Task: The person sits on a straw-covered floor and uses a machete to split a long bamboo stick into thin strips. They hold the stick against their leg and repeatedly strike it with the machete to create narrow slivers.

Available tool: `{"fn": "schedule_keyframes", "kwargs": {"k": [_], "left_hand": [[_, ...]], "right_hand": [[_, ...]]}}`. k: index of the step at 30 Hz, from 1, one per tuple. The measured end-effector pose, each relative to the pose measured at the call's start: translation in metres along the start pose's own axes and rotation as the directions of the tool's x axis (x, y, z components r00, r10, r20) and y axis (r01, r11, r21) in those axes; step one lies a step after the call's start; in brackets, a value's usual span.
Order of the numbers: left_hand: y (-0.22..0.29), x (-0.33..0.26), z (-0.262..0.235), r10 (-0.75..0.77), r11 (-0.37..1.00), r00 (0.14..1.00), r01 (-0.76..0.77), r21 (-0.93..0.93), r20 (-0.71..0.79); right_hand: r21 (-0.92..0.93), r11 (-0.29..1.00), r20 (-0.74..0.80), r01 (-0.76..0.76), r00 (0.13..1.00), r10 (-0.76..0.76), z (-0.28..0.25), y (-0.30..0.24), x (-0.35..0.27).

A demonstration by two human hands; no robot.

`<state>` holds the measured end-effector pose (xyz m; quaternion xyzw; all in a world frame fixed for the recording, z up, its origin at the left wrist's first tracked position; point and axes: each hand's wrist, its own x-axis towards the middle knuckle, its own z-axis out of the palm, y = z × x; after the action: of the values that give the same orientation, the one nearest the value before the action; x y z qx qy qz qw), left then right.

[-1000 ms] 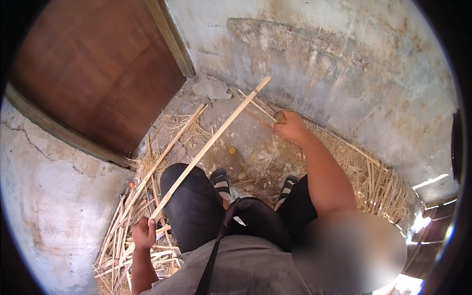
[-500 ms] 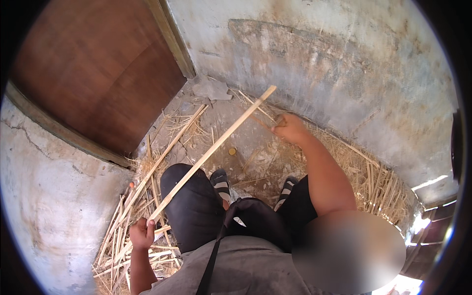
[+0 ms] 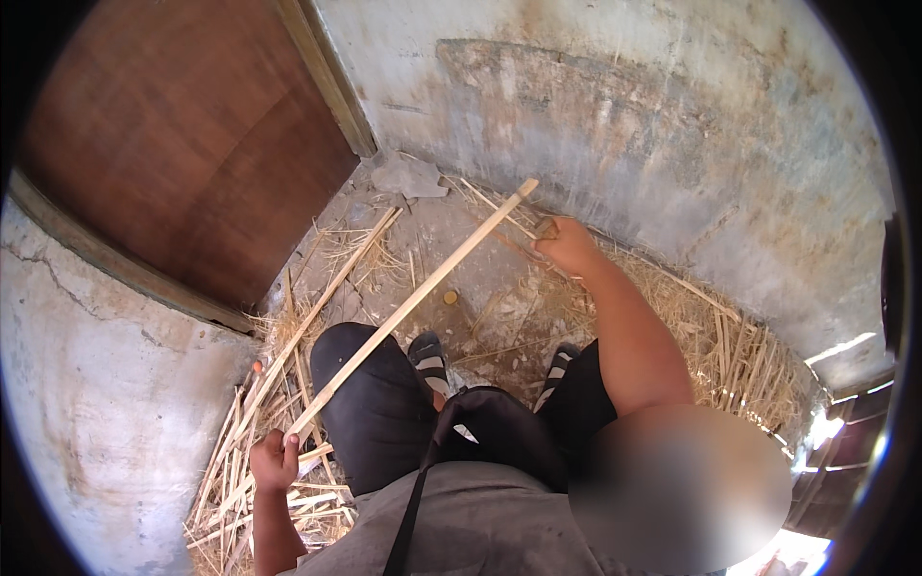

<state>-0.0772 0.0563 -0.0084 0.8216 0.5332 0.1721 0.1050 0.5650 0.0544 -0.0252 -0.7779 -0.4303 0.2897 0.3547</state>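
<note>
1 left hand [image 3: 274, 461], 8 o'clock, pinches low end of 1 long stick [image 3: 413, 303]. 1 right hand [image 3: 569, 246], 2 o'clock, curled round 1 brown thing [image 3: 547, 228], too unclear to name. Stick pale, flat, straight, slanting to 1 o'clock.

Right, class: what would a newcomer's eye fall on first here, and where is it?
Probably the long pale stick, slanting up across the middle of the picture from the left hand toward the stained wall. Next might come the big brown door at the upper left, then the messy heap of sticks around the left hand at the lower left.
</note>
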Motion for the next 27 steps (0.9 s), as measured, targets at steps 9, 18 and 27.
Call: {"fn": "schedule_keyframes", "kwargs": {"k": [9, 18, 27], "left_hand": [[-0.001, 0.001, -0.001, -0.030, 0.998, 0.997, 0.034, -0.060, 0.072], [0.003, 0.004, 0.009, -0.014, 0.996, 1.000, 0.015, -0.088, 0.007], [0.000, 0.007, 0.013, -0.004, 0.987, 0.998, 0.013, -0.157, 0.055]], "right_hand": [[-0.446, 0.615, 0.535, 0.650, 0.745, -0.399, 0.033, -0.078, -0.053], [-0.021, 0.996, 0.001, 0.083, 0.997, -0.083, -0.002, -0.007, -0.007], [-0.264, 0.782, 0.374, 0.565, 0.807, -0.457, 0.032, -0.037, -0.022]]}}
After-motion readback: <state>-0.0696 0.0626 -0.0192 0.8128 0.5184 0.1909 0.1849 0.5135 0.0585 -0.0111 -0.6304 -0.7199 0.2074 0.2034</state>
